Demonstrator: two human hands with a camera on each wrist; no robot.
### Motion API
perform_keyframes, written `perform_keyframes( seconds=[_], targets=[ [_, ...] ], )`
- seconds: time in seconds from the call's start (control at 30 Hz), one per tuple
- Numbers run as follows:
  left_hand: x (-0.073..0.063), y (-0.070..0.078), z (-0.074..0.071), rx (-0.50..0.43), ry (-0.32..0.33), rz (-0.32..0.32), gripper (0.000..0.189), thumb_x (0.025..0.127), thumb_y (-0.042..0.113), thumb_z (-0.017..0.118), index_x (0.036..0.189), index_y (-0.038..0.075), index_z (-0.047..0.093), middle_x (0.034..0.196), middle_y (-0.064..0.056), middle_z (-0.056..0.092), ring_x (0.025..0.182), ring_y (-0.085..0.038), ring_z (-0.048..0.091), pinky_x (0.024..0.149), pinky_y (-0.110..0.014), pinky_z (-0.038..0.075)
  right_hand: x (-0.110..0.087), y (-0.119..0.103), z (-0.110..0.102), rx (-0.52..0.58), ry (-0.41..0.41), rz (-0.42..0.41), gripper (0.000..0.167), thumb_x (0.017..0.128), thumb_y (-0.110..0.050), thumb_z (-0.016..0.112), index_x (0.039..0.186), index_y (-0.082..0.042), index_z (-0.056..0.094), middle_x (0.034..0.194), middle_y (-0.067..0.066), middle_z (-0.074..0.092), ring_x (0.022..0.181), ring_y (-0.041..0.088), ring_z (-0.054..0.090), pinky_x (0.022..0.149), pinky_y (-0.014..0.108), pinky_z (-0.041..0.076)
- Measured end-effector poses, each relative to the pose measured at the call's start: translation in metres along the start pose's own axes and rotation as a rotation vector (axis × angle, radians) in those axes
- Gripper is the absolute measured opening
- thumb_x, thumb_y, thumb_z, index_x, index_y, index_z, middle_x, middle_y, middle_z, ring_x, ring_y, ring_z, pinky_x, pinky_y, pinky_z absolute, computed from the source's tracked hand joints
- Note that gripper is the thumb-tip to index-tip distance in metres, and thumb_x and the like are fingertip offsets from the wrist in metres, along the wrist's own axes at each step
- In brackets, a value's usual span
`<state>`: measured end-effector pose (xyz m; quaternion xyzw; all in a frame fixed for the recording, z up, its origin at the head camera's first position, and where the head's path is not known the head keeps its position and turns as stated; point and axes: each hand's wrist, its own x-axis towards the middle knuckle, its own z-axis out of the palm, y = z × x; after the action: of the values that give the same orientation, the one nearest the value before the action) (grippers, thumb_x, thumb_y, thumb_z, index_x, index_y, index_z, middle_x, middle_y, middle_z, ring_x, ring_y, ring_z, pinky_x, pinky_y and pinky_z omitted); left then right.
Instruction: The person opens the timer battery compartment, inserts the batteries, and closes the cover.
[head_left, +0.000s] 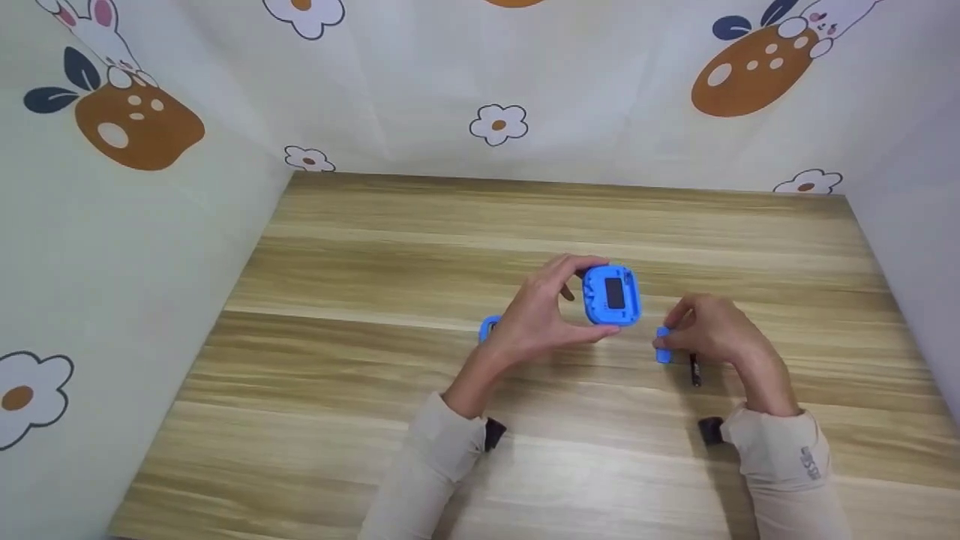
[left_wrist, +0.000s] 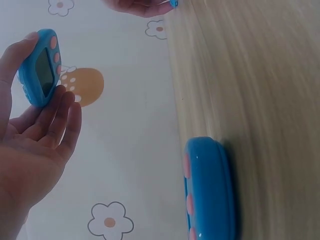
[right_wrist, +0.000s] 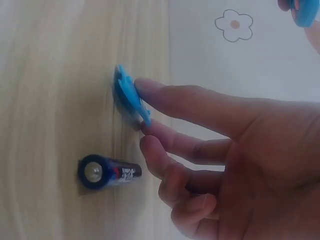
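My left hand (head_left: pixel 531 319) holds a blue digital timer (head_left: pixel 631 304) above the table, thumb and fingers on opposite edges. Its back, with a dark rectangle, faces the head view; the left wrist view shows its screen and pink buttons. To the right, my right hand (head_left: pixel 716 330) pinches a small blue battery cover (head_left: pixel 663 354) by its edge. That cover stands tilted close to the tabletop in the right wrist view. Beside the right hand's fingers lies a dark battery (right_wrist: pixel 107 172) on the table.
A second blue device with pink buttons (left_wrist: pixel 210 190) lies on the wooden table (head_left: pixel 360 390), partly hidden behind the left hand in the head view. Patterned cloth (head_left: pixel 420 90) rises along the table's back and left edges. Dark wrist pieces show at both cuffs.
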<state>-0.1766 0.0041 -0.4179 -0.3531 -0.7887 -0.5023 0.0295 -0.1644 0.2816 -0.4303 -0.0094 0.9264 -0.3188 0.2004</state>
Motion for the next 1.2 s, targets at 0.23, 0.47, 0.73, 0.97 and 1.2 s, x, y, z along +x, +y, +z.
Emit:
perform_keyframes(
  seconds=[0.23, 0.47, 0.73, 0.97, 1.2],
  targets=[
    [0.001, 0.001, 0.001, 0.014, -0.008, -0.005, 0.075, 0.075, 0.036, 0.086, 0.137, 0.016, 0.050, 0.129, 0.006, 0.054, 0.108, -0.007, 0.049, 0.080, -0.022, 0.048, -0.020, 0.010, -0.021, -0.088, -0.103, -0.127, 0.054, 0.076, -0.031, 0.085, 0.113, -0.001, 0.061, 0.103, 0.012, 0.062, 0.091, 0.026, 0.058, 0.076, 0.040, 0.048],
    [0.000, -0.001, 0.002, 0.012, -0.004, -0.010, 0.076, 0.074, 0.034, 0.087, 0.137, 0.016, 0.049, 0.128, 0.006, 0.054, 0.109, -0.007, 0.049, 0.080, -0.022, 0.048, -0.023, 0.009, -0.016, -0.134, -0.247, -0.095, 0.066, 0.066, -0.026, 0.089, 0.116, -0.001, 0.055, 0.098, 0.009, 0.054, 0.089, 0.024, 0.050, 0.074, 0.037, 0.042],
    [0.000, -0.001, 0.002, -0.011, 0.001, -0.017, 0.076, 0.074, 0.033, 0.087, 0.138, 0.016, 0.050, 0.127, 0.007, 0.054, 0.108, -0.006, 0.049, 0.081, -0.023, 0.048, -0.016, 0.005, -0.009, -0.133, -0.240, -0.135, 0.054, 0.066, -0.017, 0.089, 0.107, -0.004, 0.055, 0.090, 0.007, 0.051, 0.082, 0.022, 0.047, 0.071, 0.035, 0.040],
    [0.000, -0.001, 0.003, 0.014, -0.010, -0.020, 0.076, 0.075, 0.037, 0.086, 0.138, 0.016, 0.049, 0.127, 0.007, 0.054, 0.108, -0.006, 0.049, 0.080, -0.022, 0.048, -0.015, 0.006, -0.012, -0.117, -0.192, -0.222, 0.048, 0.069, -0.014, 0.086, 0.105, -0.003, 0.057, 0.089, 0.006, 0.054, 0.080, 0.021, 0.049, 0.070, 0.034, 0.043],
    [0.000, -0.003, 0.006, 0.015, -0.021, -0.017, 0.076, 0.075, 0.034, 0.087, 0.137, 0.012, 0.049, 0.128, 0.007, 0.054, 0.107, -0.007, 0.049, 0.081, -0.025, 0.049, -0.029, -0.013, -0.023, 0.048, 0.053, -0.478, 0.046, 0.079, -0.019, 0.084, 0.116, -0.011, 0.058, 0.103, 0.003, 0.061, 0.090, 0.019, 0.058, 0.078, 0.030, 0.051]
  ],
)
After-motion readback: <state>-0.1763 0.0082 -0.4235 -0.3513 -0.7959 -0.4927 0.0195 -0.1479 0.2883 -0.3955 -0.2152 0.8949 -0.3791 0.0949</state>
